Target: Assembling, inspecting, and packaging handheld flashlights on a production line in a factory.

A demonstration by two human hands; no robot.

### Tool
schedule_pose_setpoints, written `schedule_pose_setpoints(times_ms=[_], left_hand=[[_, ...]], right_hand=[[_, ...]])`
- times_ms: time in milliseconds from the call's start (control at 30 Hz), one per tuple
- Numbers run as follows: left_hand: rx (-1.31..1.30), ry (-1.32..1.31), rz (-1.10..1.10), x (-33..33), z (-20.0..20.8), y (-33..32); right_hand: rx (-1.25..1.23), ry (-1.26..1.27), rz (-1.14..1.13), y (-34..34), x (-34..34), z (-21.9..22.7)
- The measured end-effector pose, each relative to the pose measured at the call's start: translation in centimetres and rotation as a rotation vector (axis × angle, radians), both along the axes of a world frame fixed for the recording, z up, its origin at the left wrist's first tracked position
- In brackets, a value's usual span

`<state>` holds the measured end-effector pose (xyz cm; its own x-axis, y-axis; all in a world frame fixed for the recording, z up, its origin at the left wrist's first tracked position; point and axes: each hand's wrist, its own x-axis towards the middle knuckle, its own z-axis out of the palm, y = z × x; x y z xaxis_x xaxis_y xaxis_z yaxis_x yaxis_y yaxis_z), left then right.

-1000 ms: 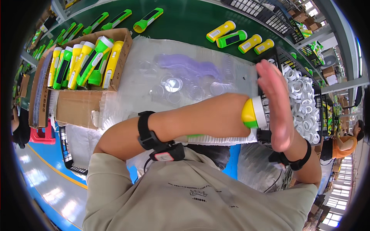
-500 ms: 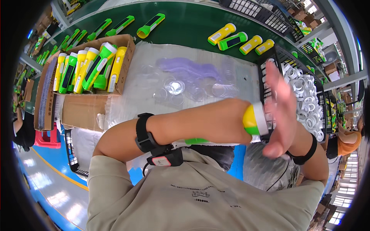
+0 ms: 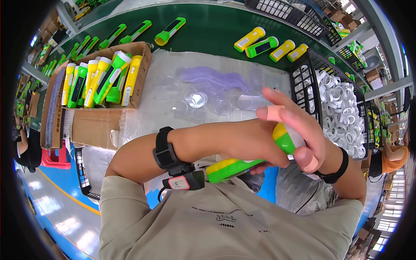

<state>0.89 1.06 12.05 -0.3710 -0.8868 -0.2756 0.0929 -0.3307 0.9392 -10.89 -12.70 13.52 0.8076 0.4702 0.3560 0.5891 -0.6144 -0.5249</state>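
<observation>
Flashlight [image 3: 227, 169] Gripped in Left Hand [image 3: 260, 141], in Front of the Torso

The left hand is closed around the green-and-yellow body, head end toward the right. The right hand [image 3: 311, 130] is positioned at the white end of the head, fingers spread and curved, thumb apart. Beyond the hands, clear discs [image 3: 198, 113] and a purple strip [image 3: 212, 78] lie on a pale sheet [image 3: 149, 99]. Left: a cardboard box [image 3: 144, 71] containing upright flashlights [image 3: 102, 78]. Right: a black crate [image 3: 304, 84] containing white rings [image 3: 344, 112]. Rear: the green worktop [image 3: 208, 34], carrying further flashlights.
</observation>
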Motion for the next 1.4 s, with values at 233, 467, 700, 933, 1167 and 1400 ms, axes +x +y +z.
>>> schedule_pose_setpoints(times_ms=[233, 467, 700, 933, 1167, 1400], left_hand=[[-0.492, -0.594, 0.478, -1.3, -4.3, -1.7], [-0.081, 0.451, 0.186, -0.2, -2.5, -0.6], [-0.265, 0.592, -0.015, 0.5, -3.7, -0.5], [-0.910, -1.391, 0.734, 1.2, -2.6, 0.3], [-0.895, -1.712, 0.709, 2.2, -1.4, 0.0], [0.110, -0.021, -0.150, 3.2, -3.3, -0.8]], right_hand=[[0.643, 0.281, -0.542, 2.2, 0.5, -1.6], [1.110, 0.450, -0.325, 0.2, 1.2, -0.2], [1.003, 0.285, -0.225, 1.1, 1.9, 1.2], [1.105, 0.008, -0.160, -0.3, 1.9, -0.9], [1.006, 0.027, -0.306, -1.4, 2.7, -1.7], [0.198, -0.363, 0.116, -3.2, 2.7, -1.8]])
